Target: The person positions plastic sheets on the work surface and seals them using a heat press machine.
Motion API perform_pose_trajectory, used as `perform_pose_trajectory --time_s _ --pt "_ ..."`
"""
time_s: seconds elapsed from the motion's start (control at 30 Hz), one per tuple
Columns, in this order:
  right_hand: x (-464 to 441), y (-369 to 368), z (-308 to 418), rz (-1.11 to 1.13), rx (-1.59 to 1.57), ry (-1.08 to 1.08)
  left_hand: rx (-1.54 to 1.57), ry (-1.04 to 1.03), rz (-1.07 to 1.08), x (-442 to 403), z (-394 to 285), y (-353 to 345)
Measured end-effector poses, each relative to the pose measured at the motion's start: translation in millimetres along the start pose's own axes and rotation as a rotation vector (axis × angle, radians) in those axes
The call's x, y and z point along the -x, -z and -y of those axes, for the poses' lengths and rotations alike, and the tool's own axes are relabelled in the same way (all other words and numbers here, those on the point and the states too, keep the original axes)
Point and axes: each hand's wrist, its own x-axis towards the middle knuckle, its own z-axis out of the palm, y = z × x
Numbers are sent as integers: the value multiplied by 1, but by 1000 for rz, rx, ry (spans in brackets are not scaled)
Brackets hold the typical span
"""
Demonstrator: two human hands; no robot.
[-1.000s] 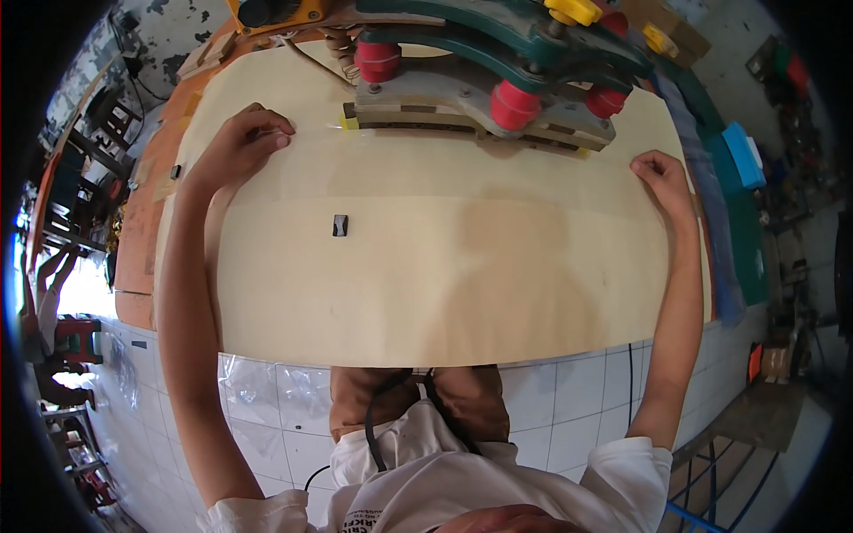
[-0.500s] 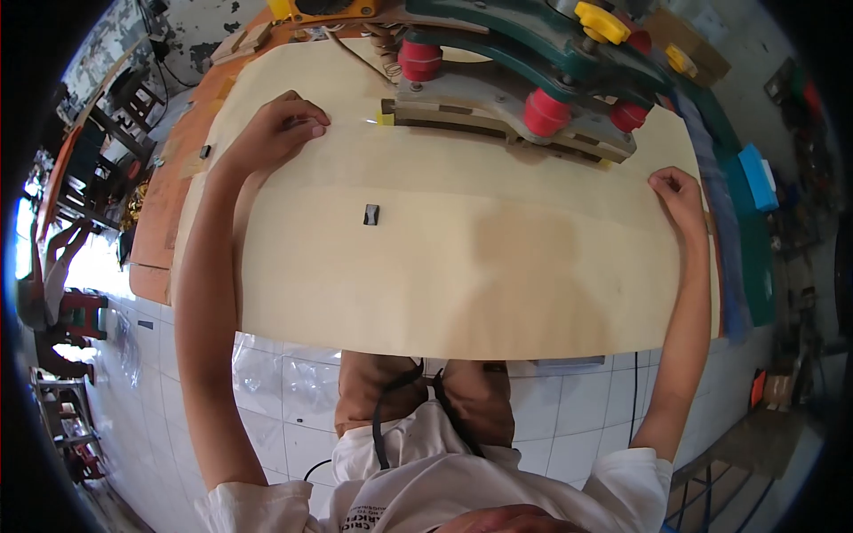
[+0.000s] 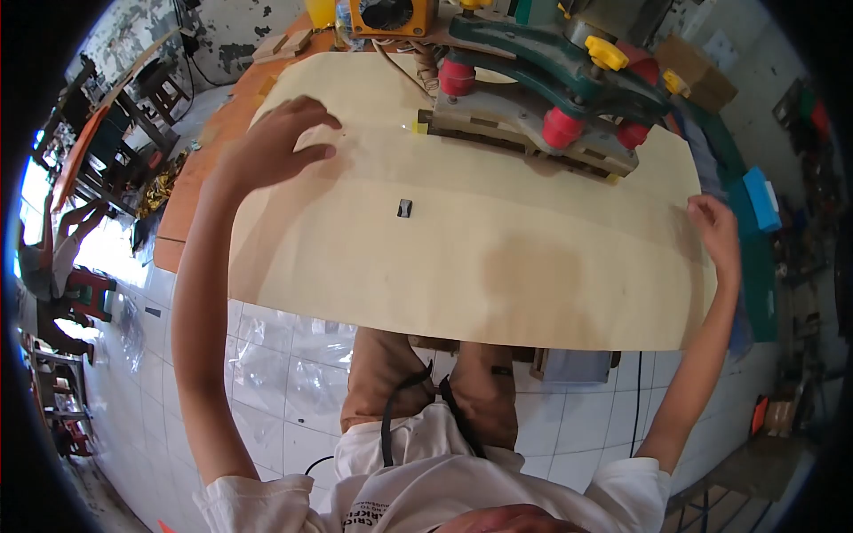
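A large pale yellow sheet [image 3: 355,266] with rounded corners lies across the worktable, its near edge above my knees. My left hand [image 3: 280,142] hovers over the far left part of the sheet, thumb and fingers spread with nothing between them. At the sheet's right edge is my right hand [image 3: 718,233], its fingers curled in; whatever they hold is hidden. A small black object with a pale middle [image 3: 404,209] rests on the sheet between my hands. Beyond it, a green machine [image 3: 524,49] with red cushions holds a long grey plate [image 3: 533,129] over the sheet.
An orange fan-like box [image 3: 391,16] stands at the back, beside wooden blocks [image 3: 283,46]. The orange tabletop [image 3: 191,200] shows at left. A blue box [image 3: 761,200] sits at right. Clear plastic [image 3: 284,355] lies on the tiled floor. Another person [image 3: 62,235] is far left.
My left hand has opened from curled fingers and lifted. My right hand stays curled and appears further right as the view shifts. The sheet's near left corner has moved away from me.
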Motion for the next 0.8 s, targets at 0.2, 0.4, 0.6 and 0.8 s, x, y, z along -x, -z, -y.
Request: perform_pose_trajectory --time_s 0.2,0.4,0.6,0.8 --pt "82 -12 29 -24 -35 -154 246 40 -60 64 -15 -14" --pt "126 -37 4 -215 -250 -170 386 233 -237 98 -17 -39" --pt "129 -39 0 -304 -366 -156 582 319 -348 108 -2 -51" --pt "132 -35 -9 -297 -423 -198 664 377 -348 110 -6 -46"
